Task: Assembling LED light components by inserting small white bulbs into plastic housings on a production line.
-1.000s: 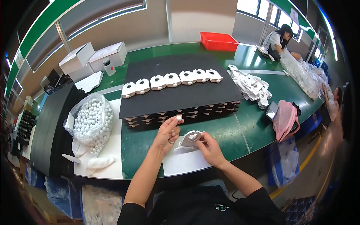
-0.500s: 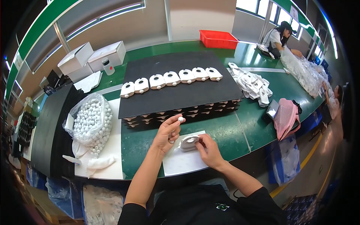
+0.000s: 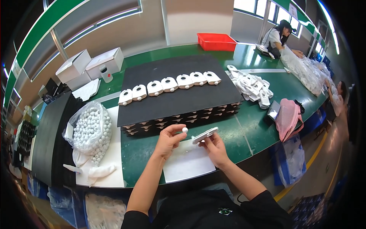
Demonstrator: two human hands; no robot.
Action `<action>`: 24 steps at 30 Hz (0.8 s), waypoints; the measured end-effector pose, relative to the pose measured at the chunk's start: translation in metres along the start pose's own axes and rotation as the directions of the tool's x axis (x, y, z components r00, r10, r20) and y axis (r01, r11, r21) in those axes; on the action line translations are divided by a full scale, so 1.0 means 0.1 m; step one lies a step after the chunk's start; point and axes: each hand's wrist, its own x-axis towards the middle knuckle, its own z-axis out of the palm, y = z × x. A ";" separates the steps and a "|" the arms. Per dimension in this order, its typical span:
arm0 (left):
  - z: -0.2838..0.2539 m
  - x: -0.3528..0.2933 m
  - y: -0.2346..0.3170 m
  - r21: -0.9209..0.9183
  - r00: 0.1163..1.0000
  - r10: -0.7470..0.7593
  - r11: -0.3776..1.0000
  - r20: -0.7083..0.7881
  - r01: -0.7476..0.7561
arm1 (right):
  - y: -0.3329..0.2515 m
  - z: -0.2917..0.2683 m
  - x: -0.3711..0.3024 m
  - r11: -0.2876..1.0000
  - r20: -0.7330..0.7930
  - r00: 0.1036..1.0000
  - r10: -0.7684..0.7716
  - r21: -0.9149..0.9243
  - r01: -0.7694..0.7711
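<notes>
Between the thumb and forefinger of my left hand point(image 3: 167, 143), a small white ball point(image 3: 185, 130) is pinched. My right hand point(image 3: 216, 152) grips a flat white plastic part point(image 3: 206, 135), tilted with its edge toward me, just right of the ball and apart from it. Below both hands lies a white sheet of paper point(image 3: 188, 166). Beyond them, a row of several similar white parts point(image 3: 168, 85), each with a dark round opening and a ball at its near edge, rests on stacked black sheets point(image 3: 152, 111). An open clear bag of white balls point(image 3: 91, 124) stands to the left.
A heap of white parts point(image 3: 249, 86) lies right of the stack, near a pink bag point(image 3: 288, 122). At the back are a red bin point(image 3: 216, 42), white boxes point(image 3: 105, 63) and a small bottle point(image 3: 106, 74). Co-workers point(image 3: 277, 38) handle clear plastic bags at the far right.
My right hand has raised the white part and turned it edge-on. My left hand, still pinching the ball, has dropped slightly. The whole view has shifted a little.
</notes>
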 end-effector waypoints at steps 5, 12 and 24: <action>0.03 -0.02 -0.05 0.366 0.998 0.020 0.930 0.063 -0.042 | -0.03 -0.02 0.05 0.905 -0.012 0.988 0.155 0.402 -0.137; 0.06 -0.03 -0.04 0.395 0.996 -0.037 0.918 0.078 0.003 | -0.05 -0.03 0.05 0.911 0.016 0.988 0.157 0.383 -0.151; 0.06 -0.02 -0.06 0.492 0.981 0.081 0.856 0.179 -0.160 | -0.07 -0.03 0.05 0.930 -0.010 0.989 0.150 0.342 -0.137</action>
